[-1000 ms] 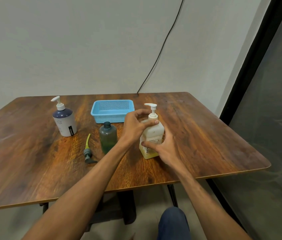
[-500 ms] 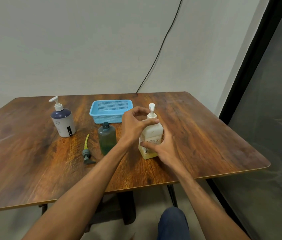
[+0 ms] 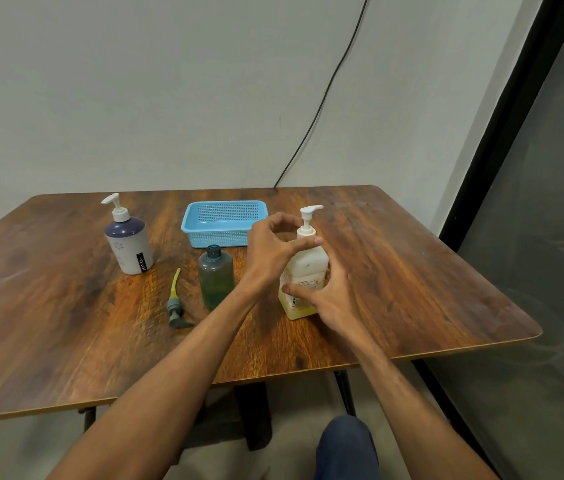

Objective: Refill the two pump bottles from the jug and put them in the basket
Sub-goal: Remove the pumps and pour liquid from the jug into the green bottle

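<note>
Head view, the only one.

- Cream bottle point(image 3: 305, 268) is stood upright on the table point(image 3: 66, 323), near the front edge, right of centre. Its white pump point(image 3: 309, 216) is seated on the neck.
- Left hand point(image 3: 270, 249): thumb and fingers are curled round the pump collar, a gripping pinch at the neck.
- Right hand point(image 3: 331, 296): the bottle body is gripped, thumb laid across the label, fingers wrapped round the far side.
- Judged: the pump is being unscrewed or screwed on; which of the two cannot be told.
- Green bottle point(image 3: 216, 280) is stood just left of the cream one, neck open, no pump fitted. A greenish fill is seen through the wall; the level cannot be read well.
- Loose pump point(image 3: 174, 306) is laid flat on the table beside the green bottle, tube pointed away.
- Navy-and-white bottle point(image 3: 130, 249) is stood further left and back, pump fitted, untouched.
- Basket point(image 3: 218, 235) is placed at the back centre, behind the green bottle. No bottle is seen in it.

Progress, judged: early. One bottle is opened. No plain jug is seen; the cream bottle is taken as the source, not certain. No pouring is shown, no spill is seen. Left to do: fill both, refit the pumps, load the basket.
</note>
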Demonstrator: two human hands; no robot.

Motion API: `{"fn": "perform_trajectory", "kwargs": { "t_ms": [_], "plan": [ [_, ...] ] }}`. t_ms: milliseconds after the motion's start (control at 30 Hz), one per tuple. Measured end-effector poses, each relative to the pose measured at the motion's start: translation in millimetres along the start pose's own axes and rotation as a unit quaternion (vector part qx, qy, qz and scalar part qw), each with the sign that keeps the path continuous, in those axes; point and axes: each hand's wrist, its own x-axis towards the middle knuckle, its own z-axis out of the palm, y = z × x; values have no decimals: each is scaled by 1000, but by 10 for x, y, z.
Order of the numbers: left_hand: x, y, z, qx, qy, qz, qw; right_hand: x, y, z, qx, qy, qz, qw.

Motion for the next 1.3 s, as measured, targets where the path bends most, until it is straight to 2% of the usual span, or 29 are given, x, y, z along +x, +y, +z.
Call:
{"fn": "perform_trajectory", "kwargs": {
  "t_ms": [67, 200, 267, 367, 467, 567, 633, 733, 867, 933, 1100, 1300],
  "plan": [
    [-1, -15, 15, -1, -12, -6, 1000, 2, -2, 2, -2, -3, 6, 1000],
    [-58, -40, -91, -36, -135, -41, 989, -4, -23, 7, -3, -3, 8, 1000],
    [-70, -50, -137, -65, -157, -38, 985, 2, -17, 0, -4, -3, 7, 1000],
    [-39, -39, -125, -75, -104, -12, 992, -4, -20, -2, -2, -6, 8, 1000],
    [-2, -23, -42, -9, -14, 13, 1000, -15, -45, -5, 7, -5, 8, 1000],
    [6, -9, 22, 12, 31, 25, 999, -15, -66, -7, 11, -6, 6, 1000],
    [-13, 9, 32, 8, 26, 24, 999, -25, -83, -10, 13, -9, 8, 1000],
    [-64, -24, -20, -14, -25, 19, 999, -25, -85, -28, 9, -18, 20, 1000],
    [-185, -169, -152, -32, -59, -4, 998, -7, -129, -194, 8, -89, 30, 996],
    [-259, -250, -191, -40, -69, -20, 997, 15, -201, -332, 11, -99, 31, 995],
    [-375, -345, -187, -29, -114, -35, 992, 97, -471, -533, 16, -29, -38, 999],
    [-406, -408, -107, 7, -98, -12, 995, 214, -695, -376, -8, 11, -73, 997]
  ]
}}
